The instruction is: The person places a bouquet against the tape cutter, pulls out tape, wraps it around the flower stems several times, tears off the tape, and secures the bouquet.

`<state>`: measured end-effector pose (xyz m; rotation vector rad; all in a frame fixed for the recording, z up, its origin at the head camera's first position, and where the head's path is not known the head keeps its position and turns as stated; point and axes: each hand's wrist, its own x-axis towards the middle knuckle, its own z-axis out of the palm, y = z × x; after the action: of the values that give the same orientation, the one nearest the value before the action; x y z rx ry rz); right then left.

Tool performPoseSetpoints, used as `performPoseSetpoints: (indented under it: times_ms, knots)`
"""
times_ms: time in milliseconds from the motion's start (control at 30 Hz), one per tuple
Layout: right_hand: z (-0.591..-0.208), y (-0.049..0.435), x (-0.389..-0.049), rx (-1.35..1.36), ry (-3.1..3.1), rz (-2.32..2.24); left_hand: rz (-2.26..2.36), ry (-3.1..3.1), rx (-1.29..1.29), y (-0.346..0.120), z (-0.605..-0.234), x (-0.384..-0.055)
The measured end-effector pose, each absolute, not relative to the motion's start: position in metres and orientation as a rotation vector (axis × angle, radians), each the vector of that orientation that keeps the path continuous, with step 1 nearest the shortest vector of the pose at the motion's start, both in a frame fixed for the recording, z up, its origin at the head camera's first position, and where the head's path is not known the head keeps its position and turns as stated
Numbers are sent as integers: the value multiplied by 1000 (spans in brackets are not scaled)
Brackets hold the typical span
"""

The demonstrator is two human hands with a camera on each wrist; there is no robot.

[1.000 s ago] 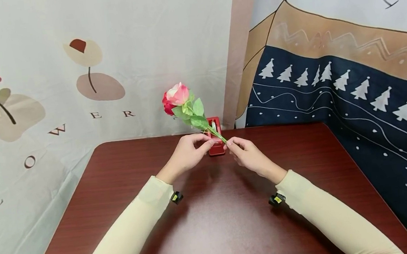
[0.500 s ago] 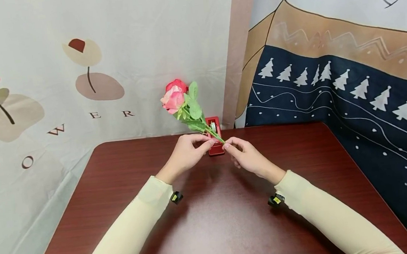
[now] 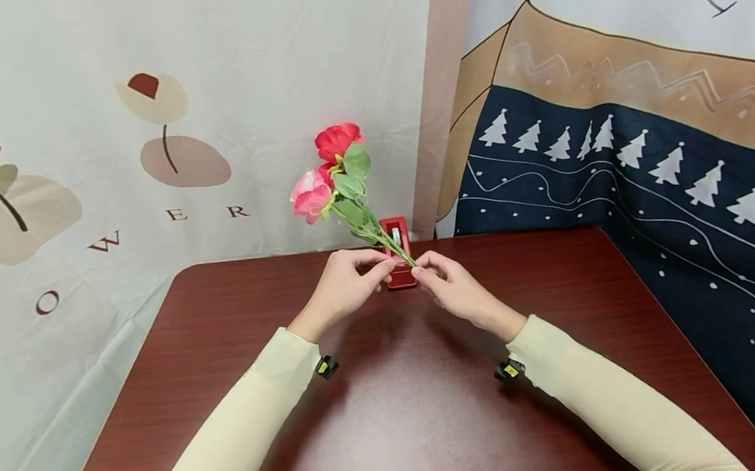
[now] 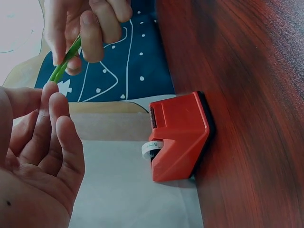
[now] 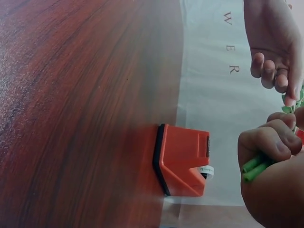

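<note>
Two artificial roses, a pink rose (image 3: 311,195) and a red rose (image 3: 339,139), are held tilted over the table's far side. Near their lower ends, the fingers and thumb of my right hand (image 3: 461,288) pinch the green stems (image 5: 256,167). My left hand (image 3: 342,290) is just left of the stems, thumb and fingertips pinched together. What looks like a thin strip of clear tape (image 3: 400,261) runs from these fingertips to the stems; it is hard to make out. Behind both hands stands a red tape dispenser (image 4: 183,142), partly hidden in the head view.
The dark red wooden table (image 3: 381,417) ends just behind the dispenser. A pale curtain (image 3: 268,87) hangs behind it, and a navy cloth with white trees (image 3: 583,170) hangs at the right. The dispenser carries a small white-cored roll (image 5: 205,172).
The roses have turned about their stems: the red bloom came from behind the pink one to above it. My right hand shifted slightly left; my left hand stayed almost still.
</note>
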<state>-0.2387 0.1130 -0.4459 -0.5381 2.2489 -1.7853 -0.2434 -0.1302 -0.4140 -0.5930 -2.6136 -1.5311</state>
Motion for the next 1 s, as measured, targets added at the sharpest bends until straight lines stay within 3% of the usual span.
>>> performPoseSetpoints:
  times_ms: [1000]
  knots:
    - [-450, 112, -236, -543, 2219, -1799, -1529, -2596, -586, -126, -411, -242]
